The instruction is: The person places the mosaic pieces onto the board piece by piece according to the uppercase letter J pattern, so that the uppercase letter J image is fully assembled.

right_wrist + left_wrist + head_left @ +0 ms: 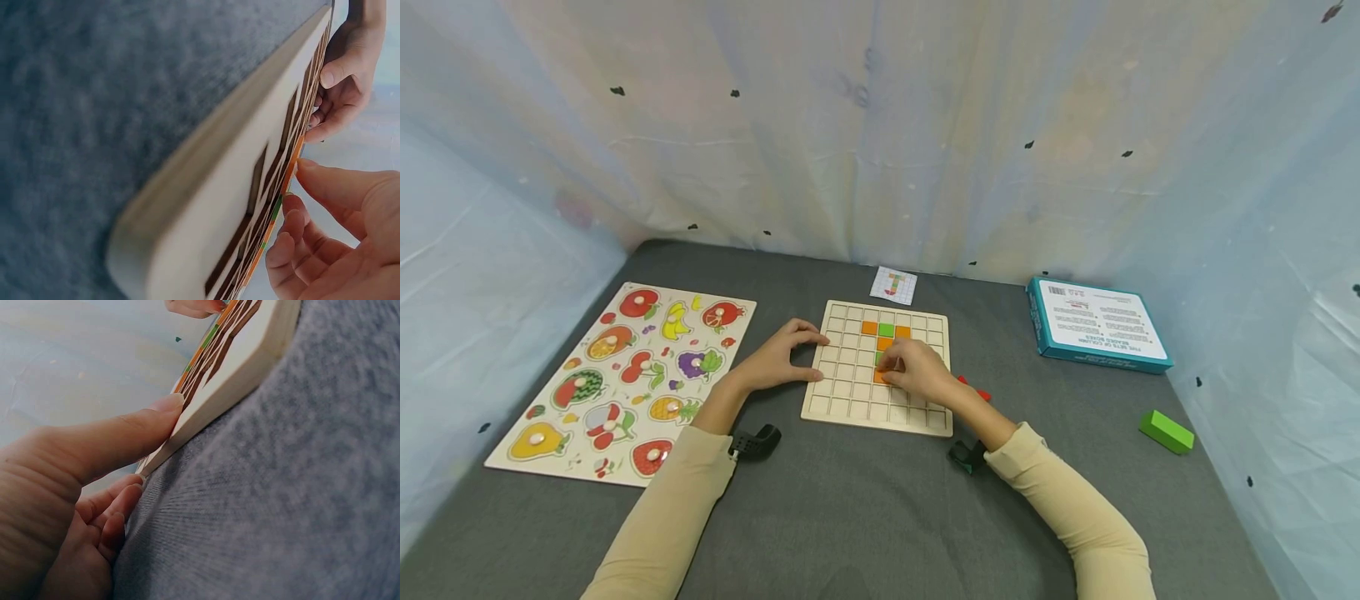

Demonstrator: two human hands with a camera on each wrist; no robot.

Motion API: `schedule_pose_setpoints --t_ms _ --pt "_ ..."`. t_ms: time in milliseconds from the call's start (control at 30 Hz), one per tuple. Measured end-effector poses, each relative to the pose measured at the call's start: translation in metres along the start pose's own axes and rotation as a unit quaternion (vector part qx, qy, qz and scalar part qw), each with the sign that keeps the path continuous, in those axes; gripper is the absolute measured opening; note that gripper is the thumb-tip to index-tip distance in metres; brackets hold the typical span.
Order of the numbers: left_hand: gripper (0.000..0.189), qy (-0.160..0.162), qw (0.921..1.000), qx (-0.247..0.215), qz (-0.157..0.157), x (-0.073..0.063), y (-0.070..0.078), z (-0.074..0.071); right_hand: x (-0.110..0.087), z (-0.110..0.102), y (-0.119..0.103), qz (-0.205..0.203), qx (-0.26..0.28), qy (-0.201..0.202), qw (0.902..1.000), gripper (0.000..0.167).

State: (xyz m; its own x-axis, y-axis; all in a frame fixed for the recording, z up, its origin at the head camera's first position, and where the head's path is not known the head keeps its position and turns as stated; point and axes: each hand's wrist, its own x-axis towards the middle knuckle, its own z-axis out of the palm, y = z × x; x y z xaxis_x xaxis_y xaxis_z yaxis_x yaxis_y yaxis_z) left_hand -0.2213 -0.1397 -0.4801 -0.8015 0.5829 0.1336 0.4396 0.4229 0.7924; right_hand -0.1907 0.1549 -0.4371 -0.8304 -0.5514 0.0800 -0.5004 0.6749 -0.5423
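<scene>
A square wooden grid board (842, 392) lies on the grey cloth. Set in its grid are orange tiles (869, 327) and green tiles (887, 330), in a T-like pattern. My right hand (917, 371) is over the board, thumb and fingertips pinching an orange square tile (878, 377) at the lower end of the column; the fingers partly cover it and a green tile above. With thumb and fingers spread, my left hand (775, 358) touches the board's left edge. In the left wrist view its thumb (165, 403) rests against the rim.
Beyond the board lies a small pattern card (893, 285). A fruit puzzle board (647, 400) is at left, partly behind the left sleeve. Red pieces (976, 388) show beside the right wrist. Farther right are a teal box (1101, 325) and a green block (1167, 432).
</scene>
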Motion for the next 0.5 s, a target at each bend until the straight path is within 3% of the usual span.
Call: schedule_pose_setpoints --t_ms 267,500 --pt "0.059 -0.001 1.0000 0.002 -0.001 0.001 0.001 0.000 -0.016 -0.023 0.013 0.015 0.010 0.046 0.9988 0.009" --pt "0.058 0.000 1.0000 -0.002 0.008 0.000 -0.001 0.000 -0.052 -0.050 0.041 0.073 0.030 0.051 0.9956 0.013"
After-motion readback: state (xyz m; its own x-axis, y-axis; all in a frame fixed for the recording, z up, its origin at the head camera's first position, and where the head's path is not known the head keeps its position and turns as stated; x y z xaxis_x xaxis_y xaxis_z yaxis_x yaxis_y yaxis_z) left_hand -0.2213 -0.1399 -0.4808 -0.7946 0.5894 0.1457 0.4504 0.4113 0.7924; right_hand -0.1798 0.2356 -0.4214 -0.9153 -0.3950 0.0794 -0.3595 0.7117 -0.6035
